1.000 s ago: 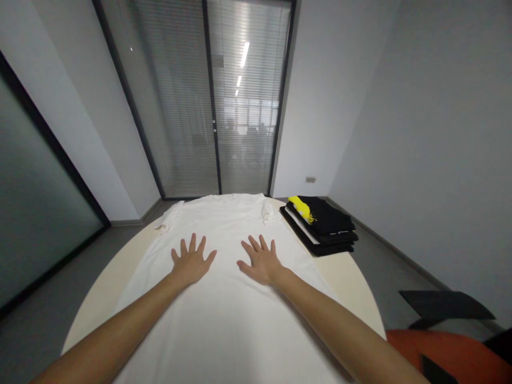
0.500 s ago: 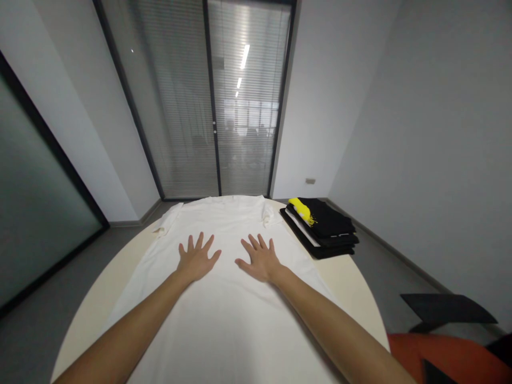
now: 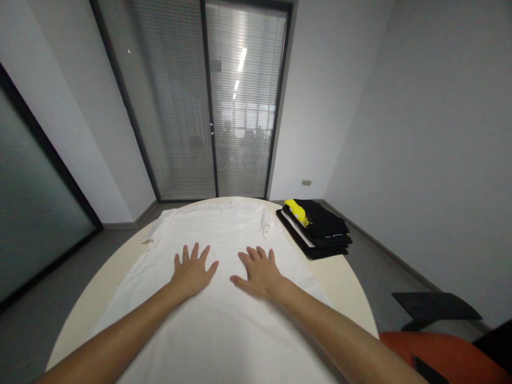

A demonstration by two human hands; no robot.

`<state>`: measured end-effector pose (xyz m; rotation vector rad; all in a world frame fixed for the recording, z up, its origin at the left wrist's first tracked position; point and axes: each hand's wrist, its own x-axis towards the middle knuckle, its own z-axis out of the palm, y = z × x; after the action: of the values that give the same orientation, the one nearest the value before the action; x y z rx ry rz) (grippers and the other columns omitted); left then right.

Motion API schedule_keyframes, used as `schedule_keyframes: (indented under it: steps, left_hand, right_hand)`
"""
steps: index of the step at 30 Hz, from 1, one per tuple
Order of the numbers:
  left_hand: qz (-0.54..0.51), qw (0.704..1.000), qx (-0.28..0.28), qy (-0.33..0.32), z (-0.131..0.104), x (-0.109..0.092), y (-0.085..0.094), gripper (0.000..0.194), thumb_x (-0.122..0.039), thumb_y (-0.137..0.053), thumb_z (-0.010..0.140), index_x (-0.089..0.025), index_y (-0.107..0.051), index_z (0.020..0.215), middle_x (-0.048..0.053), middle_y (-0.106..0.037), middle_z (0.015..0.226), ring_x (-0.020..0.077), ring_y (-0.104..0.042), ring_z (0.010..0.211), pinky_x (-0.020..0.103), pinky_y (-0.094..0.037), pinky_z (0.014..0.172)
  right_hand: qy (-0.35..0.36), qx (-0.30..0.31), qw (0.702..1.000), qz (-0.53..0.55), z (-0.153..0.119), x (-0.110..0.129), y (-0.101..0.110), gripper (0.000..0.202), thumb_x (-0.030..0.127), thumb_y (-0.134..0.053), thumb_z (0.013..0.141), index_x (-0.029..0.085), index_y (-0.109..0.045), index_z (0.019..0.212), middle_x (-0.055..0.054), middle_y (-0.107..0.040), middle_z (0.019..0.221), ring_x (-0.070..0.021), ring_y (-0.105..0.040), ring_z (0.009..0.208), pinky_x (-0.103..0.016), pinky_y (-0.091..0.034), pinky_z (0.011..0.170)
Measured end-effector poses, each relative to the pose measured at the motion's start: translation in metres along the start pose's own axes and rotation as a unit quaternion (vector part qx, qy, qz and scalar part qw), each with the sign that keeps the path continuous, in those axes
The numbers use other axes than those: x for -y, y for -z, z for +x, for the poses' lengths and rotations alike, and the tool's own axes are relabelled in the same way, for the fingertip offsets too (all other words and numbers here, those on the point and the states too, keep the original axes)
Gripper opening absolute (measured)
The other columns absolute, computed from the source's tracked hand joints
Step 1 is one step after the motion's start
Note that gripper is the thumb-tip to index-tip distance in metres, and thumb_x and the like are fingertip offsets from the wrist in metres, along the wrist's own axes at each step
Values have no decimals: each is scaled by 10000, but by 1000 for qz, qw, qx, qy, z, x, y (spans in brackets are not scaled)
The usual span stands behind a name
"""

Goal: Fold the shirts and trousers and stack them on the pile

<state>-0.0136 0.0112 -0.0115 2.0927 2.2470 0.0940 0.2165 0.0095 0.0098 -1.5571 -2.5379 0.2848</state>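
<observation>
A white T-shirt (image 3: 224,320) lies spread over the round table, its collar at the far edge and its two sleeves out to the sides. My left hand (image 3: 192,273) rests palm down on the shirt's left half, fingers spread. On the right half, my right hand (image 3: 258,273) lies flat too, with its fingers apart and its thumb pointing inward. Neither hand grips any fabric. The right sleeve looks bunched, while the left one lies flatter. The shirt's lower end runs out of view toward me.
Folded, mostly black clothes with a yellow print form a stack (image 3: 320,226) at the table's right. The pale round tabletop (image 3: 356,293) shows around the shirt. An orange chair (image 3: 436,354) with a black armrest stands at the lower right. Behind the table is a glass partition with blinds (image 3: 180,133).
Both hands have slid slightly toward me over the shirt, still flat. The collar and upper part of the shirt have shifted a little nearer. The view has turned slightly.
</observation>
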Motion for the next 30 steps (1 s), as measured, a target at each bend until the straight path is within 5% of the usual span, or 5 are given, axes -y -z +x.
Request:
schedule_keyframes:
  steps: [4,10,19,26,30]
  left_hand:
    - [-3,997,-67,-31,25,-14,0,716,-584,-314,955,-221,-290,1572,127,-177,1651,427,-125,1498,571,-127,1182]
    - [-24,1000,15,-5,42,-19,-3,744,-665,-279,930,-297,-259,1576,104,-124,1662,456,-65,1497,684,-90,1138]
    - [-28,999,-46,-9,73,-34,-10,693,-568,-278,958,-234,-313,1564,136,-216,1639,444,-146,1489,657,-119,1150]
    - [-10,997,-71,-2,77,-31,-23,645,-547,-317,963,-274,-348,1548,101,-239,1638,417,-163,1493,648,-141,1157]
    - [-7,995,-95,-8,81,-31,-22,644,-533,-358,958,-264,-359,1543,116,-268,1626,419,-186,1487,637,-160,1160]
  right_hand:
    - [31,-50,998,-17,30,-9,7,720,685,-347,941,224,-441,1485,-135,-382,1565,-339,-294,1446,-550,-127,1176]
    - [2,17,1000,4,50,-26,-7,785,710,-249,950,231,-271,1572,-105,-186,1649,-327,-112,1513,-534,-65,1181]
    - [-40,-130,987,-80,83,0,-6,473,494,-393,977,117,-613,1158,-186,-626,1159,-322,-535,1096,-452,-394,936]
    - [-26,-135,987,-84,139,-10,-5,415,320,-326,1006,146,-552,1308,-162,-558,1366,-271,-475,1249,-450,-294,1074]
    - [-56,-25,997,-40,175,-17,-13,556,454,-224,1034,216,-377,1512,-118,-345,1586,-290,-290,1446,-538,-87,1172]
